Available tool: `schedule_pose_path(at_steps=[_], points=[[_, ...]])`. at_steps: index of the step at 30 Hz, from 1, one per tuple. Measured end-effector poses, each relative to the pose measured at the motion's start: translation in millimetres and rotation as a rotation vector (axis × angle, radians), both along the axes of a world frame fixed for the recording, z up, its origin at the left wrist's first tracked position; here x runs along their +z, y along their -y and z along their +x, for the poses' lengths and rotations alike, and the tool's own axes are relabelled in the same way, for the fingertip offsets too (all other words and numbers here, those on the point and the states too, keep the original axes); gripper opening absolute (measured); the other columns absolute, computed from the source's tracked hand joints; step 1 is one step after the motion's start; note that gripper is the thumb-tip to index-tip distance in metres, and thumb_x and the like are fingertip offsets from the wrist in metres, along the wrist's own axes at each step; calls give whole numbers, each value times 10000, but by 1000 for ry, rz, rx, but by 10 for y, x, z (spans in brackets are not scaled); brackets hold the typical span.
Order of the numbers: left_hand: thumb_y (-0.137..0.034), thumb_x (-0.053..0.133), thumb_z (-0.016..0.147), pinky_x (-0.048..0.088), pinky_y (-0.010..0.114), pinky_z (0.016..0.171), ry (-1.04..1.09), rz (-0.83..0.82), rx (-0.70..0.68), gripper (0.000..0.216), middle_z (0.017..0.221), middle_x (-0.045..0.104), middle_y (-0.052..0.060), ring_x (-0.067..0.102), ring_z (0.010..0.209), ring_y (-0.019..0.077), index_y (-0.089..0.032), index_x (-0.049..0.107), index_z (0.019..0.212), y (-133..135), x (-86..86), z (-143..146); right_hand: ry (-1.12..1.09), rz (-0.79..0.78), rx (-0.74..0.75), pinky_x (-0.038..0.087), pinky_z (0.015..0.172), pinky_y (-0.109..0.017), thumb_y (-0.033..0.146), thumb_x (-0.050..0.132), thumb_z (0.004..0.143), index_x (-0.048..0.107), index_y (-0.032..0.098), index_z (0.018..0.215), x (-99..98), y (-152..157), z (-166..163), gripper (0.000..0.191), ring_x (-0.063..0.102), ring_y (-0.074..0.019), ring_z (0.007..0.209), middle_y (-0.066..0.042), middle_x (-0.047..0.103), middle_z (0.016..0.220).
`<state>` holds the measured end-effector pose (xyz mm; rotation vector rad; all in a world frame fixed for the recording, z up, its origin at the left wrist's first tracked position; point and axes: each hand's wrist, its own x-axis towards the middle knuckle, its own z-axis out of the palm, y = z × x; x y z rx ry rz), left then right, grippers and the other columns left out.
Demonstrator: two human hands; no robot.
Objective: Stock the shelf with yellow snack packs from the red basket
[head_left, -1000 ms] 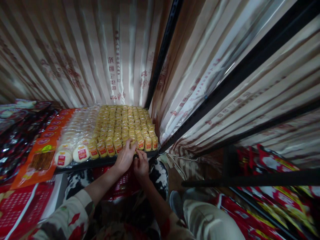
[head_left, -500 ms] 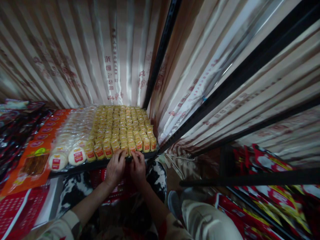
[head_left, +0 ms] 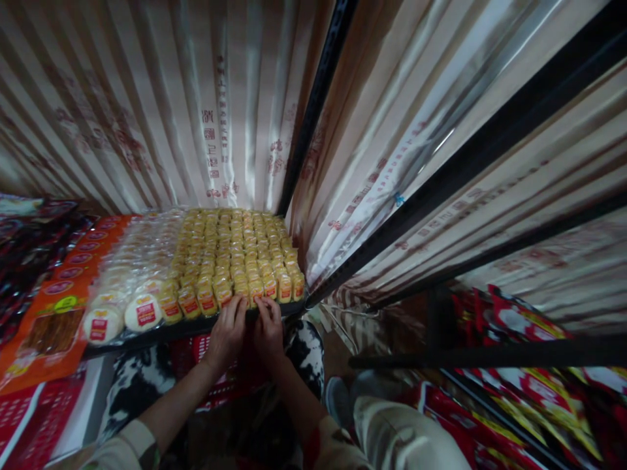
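A shelf (head_left: pixel 186 328) holds many rows of small yellow snack packets (head_left: pixel 235 251) with red labels. My left hand (head_left: pixel 226 336) and my right hand (head_left: pixel 268 331) are side by side at the shelf's front edge. Fingers of both hands are curled, their tips touching the front row of yellow packets. Whether either hand grips a packet is not clear. Round white packets (head_left: pixel 142 312) with red labels lie left of the yellow ones.
Orange packs (head_left: pixel 51 323) and dark packs (head_left: pixel 24 261) lie further left. Draped shiny curtain (head_left: pixel 206 111) hangs behind, with black shelf posts (head_left: pixel 316 108). A red basket (head_left: pixel 220 375) sits below the shelf. Red snack bags (head_left: pixel 509 405) fill the lower right shelves.
My left hand has drawn back from on top of the front packets to the shelf's front edge, beside the right hand. The view has shifted slightly.
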<state>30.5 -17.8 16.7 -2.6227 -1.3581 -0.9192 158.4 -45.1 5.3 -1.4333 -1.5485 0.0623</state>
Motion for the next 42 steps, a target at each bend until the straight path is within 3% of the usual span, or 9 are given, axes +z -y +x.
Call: schedule_pose_path(at_steps=[10, 18, 27, 36, 39, 42], points=[[-100, 361, 822, 467, 389, 904, -73, -15, -68, 445, 1221, 539, 183, 527, 1120, 254, -103, 470, 1253, 124, -51, 34, -10, -13, 29, 481, 912, -389, 81, 376, 832, 488, 233, 1290, 54, 82, 24, 495, 512, -206, 1070, -117, 493, 1182], [-108, 342, 849, 448, 390, 952, -68, -23, -128, 441, 1272, 512, 187, 491, 1183, 252, -80, 435, 1280, 109, -77, 161, 6, -47, -56, 400, 1002, -455, 107, 371, 830, 397, 191, 1348, 110, 35, 75, 526, 435, -234, 1187, -130, 470, 1253], [-102, 313, 860, 439, 415, 972, -43, -67, -158, 461, 1321, 482, 183, 459, 1227, 251, -99, 407, 1311, 73, -170, 169, -13, -67, -119, 402, 999, -460, 93, 362, 803, 364, 188, 1365, 46, -24, 82, 570, 423, -236, 1197, -137, 445, 1259], [-126, 340, 875, 434, 392, 985, -5, -71, -201, 417, 1320, 476, 188, 445, 1234, 245, -71, 448, 1275, 100, -37, 168, 115, -4, -18, 386, 991, -459, 124, 334, 877, 355, 201, 1370, 158, 43, 38, 499, 392, -230, 1237, -131, 442, 1321], [-120, 362, 866, 450, 384, 967, 12, -74, -176, 370, 1280, 507, 168, 479, 1192, 249, -100, 521, 1200, 148, 14, 150, 107, -23, -32, 381, 986, -470, 131, 334, 872, 351, 172, 1372, 170, 5, 34, 502, 378, -240, 1247, -147, 422, 1339], [-80, 372, 840, 463, 389, 952, 73, -134, -42, 380, 1219, 529, 147, 502, 1145, 238, -128, 531, 1182, 231, 45, 84, 93, -60, -26, 364, 999, -473, 118, 336, 854, 342, 155, 1375, 171, -12, 40, 522, 366, -241, 1253, -149, 400, 1356]])
